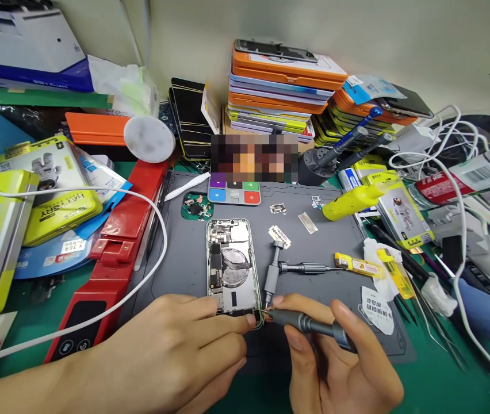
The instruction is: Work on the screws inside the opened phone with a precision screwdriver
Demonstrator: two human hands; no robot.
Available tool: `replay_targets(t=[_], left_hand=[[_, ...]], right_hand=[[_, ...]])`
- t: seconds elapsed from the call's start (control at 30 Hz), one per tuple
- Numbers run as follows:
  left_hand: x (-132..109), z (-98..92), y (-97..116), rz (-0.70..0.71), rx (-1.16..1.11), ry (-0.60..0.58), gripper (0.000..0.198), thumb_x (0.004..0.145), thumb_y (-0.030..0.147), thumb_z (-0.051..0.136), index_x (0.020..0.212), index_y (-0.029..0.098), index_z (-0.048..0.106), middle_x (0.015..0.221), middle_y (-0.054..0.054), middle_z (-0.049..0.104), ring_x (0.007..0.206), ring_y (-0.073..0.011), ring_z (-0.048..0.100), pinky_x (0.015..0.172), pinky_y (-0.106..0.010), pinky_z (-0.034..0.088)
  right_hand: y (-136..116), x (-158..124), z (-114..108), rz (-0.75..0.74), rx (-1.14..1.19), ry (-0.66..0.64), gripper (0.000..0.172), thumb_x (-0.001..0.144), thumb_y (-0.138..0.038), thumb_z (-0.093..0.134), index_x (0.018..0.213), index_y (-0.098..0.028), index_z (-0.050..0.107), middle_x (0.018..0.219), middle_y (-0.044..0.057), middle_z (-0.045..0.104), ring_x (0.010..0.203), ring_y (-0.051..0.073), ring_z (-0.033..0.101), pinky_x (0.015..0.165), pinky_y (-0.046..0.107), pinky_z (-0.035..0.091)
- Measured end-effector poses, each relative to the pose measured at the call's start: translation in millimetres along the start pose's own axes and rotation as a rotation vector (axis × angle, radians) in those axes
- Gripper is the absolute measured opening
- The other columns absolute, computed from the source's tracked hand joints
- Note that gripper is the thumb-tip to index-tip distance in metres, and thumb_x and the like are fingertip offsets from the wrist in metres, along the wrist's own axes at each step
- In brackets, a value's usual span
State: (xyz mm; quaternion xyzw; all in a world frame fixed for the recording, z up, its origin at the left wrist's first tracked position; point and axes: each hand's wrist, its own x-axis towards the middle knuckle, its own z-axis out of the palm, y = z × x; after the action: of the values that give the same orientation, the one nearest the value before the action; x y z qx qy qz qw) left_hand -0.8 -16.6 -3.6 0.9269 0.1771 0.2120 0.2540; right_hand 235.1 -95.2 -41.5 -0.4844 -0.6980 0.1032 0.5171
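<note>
1. An opened smartphone with a silver frame and bared components [245,282] lay on a dark grey work mat [176,270], near the mat's front edge and left of its middle.
2. The left hand [184,345] rested fingertips on the phone's near end; whether it clasped the frame could not be told.
3. The right hand [335,365] gripped a slim grey screwdriver [292,320], its tip at the phone's near right corner.
4. Two more grey screwdrivers [273,276] lay just beside the phone's right edge.
</note>
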Motion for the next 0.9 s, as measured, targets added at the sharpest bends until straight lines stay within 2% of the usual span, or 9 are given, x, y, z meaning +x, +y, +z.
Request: replay_targets(t=[0.13,0.27,0.33,0.47,0.53,0.67,0.73,0.8,0.9], left_hand=[[0.8,-1.1,0.4,-0.059,-0.067,-0.029,0.026,0.115,0.019,0.054,0.097,0.021,0.074,0.096,-0.005,0.082,0.081,-0.0179,0.078,0.074,-0.025,0.066],[1.2,-0.4,-0.3,-0.079,-0.101,-0.023,0.022,0.114,0.018,0.056,0.102,0.022,0.074,0.096,-0.005,0.081,0.083,-0.0176,0.078,0.078,-0.023,0.066],[1.2,0.1,-1.0,-0.086,-0.118,-0.021,0.021,0.114,0.018,0.055,0.102,0.022,0.073,0.097,-0.005,0.081,0.084,-0.0175,0.079,0.078,-0.023,0.066],[2.1,0.6,-3.0,-0.103,-0.139,-0.026,0.022,0.114,0.018,0.054,0.102,0.021,0.072,0.098,-0.005,0.082,0.087,-0.0181,0.080,0.083,-0.024,0.067],[3.0,0.7,-3.7,-0.116,-0.148,-0.041,0.022,0.114,0.019,0.055,0.101,0.021,0.072,0.097,-0.005,0.082,0.088,-0.0181,0.081,0.083,-0.024,0.067],[3.8,-0.6,-3.4,-0.130,-0.159,-0.052,0.023,0.114,0.018,0.053,0.101,0.021,0.072,0.097,-0.004,0.082,0.089,-0.0183,0.081,0.083,-0.024,0.067],[3.7,-2.2,-2.4,-0.124,-0.159,-0.030,0.024,0.115,0.018,0.052,0.102,0.021,0.072,0.100,-0.005,0.083,0.091,-0.0182,0.082,0.084,-0.024,0.067],[3.5,-3.7,-1.4,-0.106,-0.160,0.003,0.022,0.115,0.019,0.052,0.107,0.021,0.073,0.106,-0.005,0.085,0.093,-0.0174,0.083,0.085,-0.023,0.067],[2.8,-3.2,-1.5,-0.131,-0.161,0.073,0.021,0.117,0.022,0.053,0.116,0.022,0.074,0.106,-0.003,0.085,0.090,-0.0156,0.083,0.083,-0.020,0.065]], right_hand=[[-0.5,4.6,0.3,-0.005,0.000,-0.009,0.083,0.089,0.016,0.065,0.163,-0.015,0.045,0.119,0.012,0.079,0.101,0.019,0.084,0.089,0.036,0.076],[-0.7,14.9,-1.1,-0.146,-0.106,-0.053,0.062,0.092,0.008,0.071,0.149,-0.016,0.059,0.112,0.012,0.080,0.095,0.019,0.081,0.074,0.030,0.074],[-1.9,18.4,-2.1,-0.202,-0.148,-0.093,0.058,0.091,0.006,0.072,0.144,-0.015,0.063,0.109,0.011,0.079,0.094,0.018,0.081,0.074,0.028,0.073],[-6.7,13.7,-2.0,-0.081,-0.083,-0.102,0.070,0.093,0.010,0.050,0.158,-0.016,0.053,0.135,0.016,0.076,0.122,0.024,0.079,0.094,0.043,0.074],[-8.7,7.8,-0.9,-0.058,-0.075,-0.064,0.067,0.097,0.006,0.051,0.160,-0.017,0.053,0.142,0.016,0.074,0.127,0.027,0.077,0.092,0.045,0.075],[-11.2,-0.1,0.7,-0.022,-0.133,0.041,0.064,0.099,0.006,0.056,0.157,-0.021,0.059,0.136,0.012,0.078,0.118,0.024,0.081,0.089,0.039,0.075],[-10.6,-0.5,0.5,0.016,-0.139,0.050,0.062,0.103,0.004,0.050,0.159,-0.021,0.058,0.135,0.012,0.078,0.119,0.023,0.081,0.092,0.041,0.074],[-8.3,0.9,0.2,-0.008,-0.119,0.025,0.057,0.104,-0.003,0.059,0.159,-0.019,0.057,0.133,0.014,0.079,0.116,0.025,0.082,0.089,0.042,0.075],[-5.2,5.1,-0.2,-0.048,-0.092,0.022,0.069,0.093,0.002,0.076,0.157,-0.015,0.057,0.119,0.012,0.084,0.100,0.023,0.086,0.080,0.036,0.077]])
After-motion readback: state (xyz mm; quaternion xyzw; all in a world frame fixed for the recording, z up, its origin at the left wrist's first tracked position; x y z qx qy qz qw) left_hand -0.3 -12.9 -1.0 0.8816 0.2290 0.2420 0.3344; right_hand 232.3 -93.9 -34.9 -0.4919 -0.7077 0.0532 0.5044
